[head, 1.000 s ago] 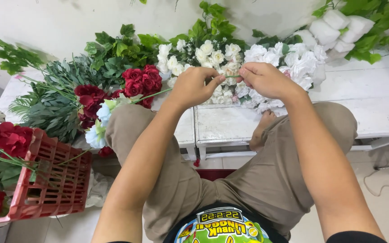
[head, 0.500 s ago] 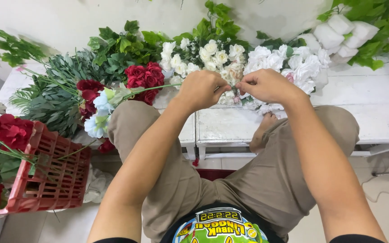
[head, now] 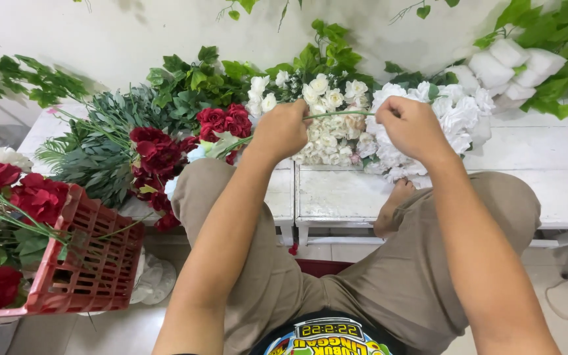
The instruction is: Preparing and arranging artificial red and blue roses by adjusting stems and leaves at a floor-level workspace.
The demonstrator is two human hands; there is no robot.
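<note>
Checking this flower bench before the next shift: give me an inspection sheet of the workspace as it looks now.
Surface: white table, paint worn, two sections butted together.
Job's things: green stem held level between both hands, over white flowers.
Clutter: red roses, fern greens, white blooms; red crate of roses on the floor.
Grippers: left hand and right hand each closed on the stem.
Cables: thin cord on floor.
Surroundings: white wall, hanging leaves.

The one camera sits on my head, looking steeply down and forward over my forearms and lap, close to my hands (head: 284,131), toward the flowers (head: 336,125) and wall (head: 133,33) beyond
</note>
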